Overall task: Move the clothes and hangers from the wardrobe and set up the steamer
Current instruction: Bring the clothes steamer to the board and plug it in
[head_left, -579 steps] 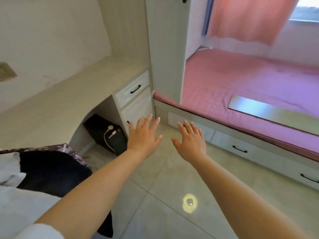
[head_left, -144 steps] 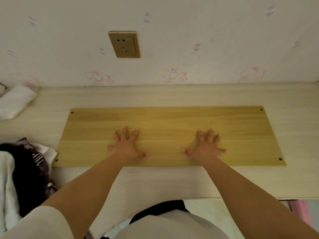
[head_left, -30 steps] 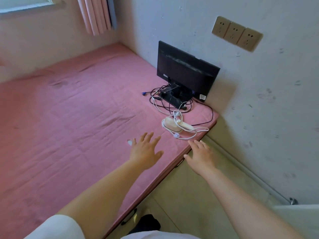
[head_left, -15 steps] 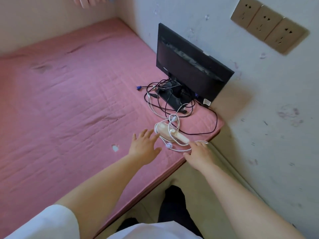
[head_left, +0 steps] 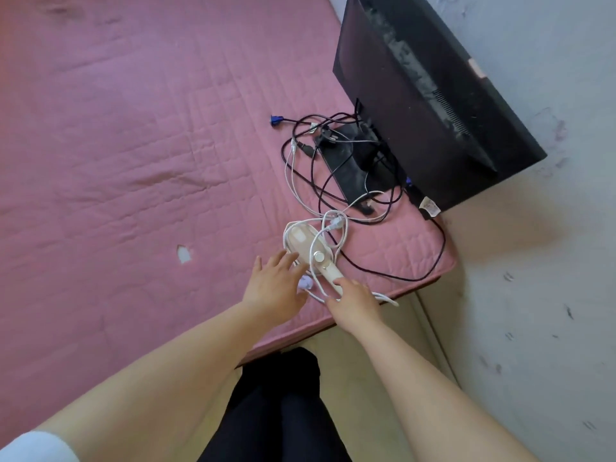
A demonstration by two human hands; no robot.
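A cream handheld steamer [head_left: 311, 251] lies on the pink mattress [head_left: 133, 145] near its corner, with its white cord [head_left: 333, 228] looped loosely over and around it. My left hand [head_left: 275, 285] hovers open just left of the steamer's body, fingers spread. My right hand [head_left: 353, 303] rests at the tip of the steamer's handle, fingers touching it and the cord, not clearly closed around either. No clothes or hangers are in view.
A black monitor [head_left: 423, 95] stands on the mattress against the wall, with tangled black cables [head_left: 333, 161] spreading from its base toward the steamer. The mattress edge drops to the floor by my legs [head_left: 276, 411]. The wall closes off the right side.
I have leaned closer to the mattress corner. Both hands have moved forward to the steamer; the right hand now touches its handle end and the left sits beside its body.
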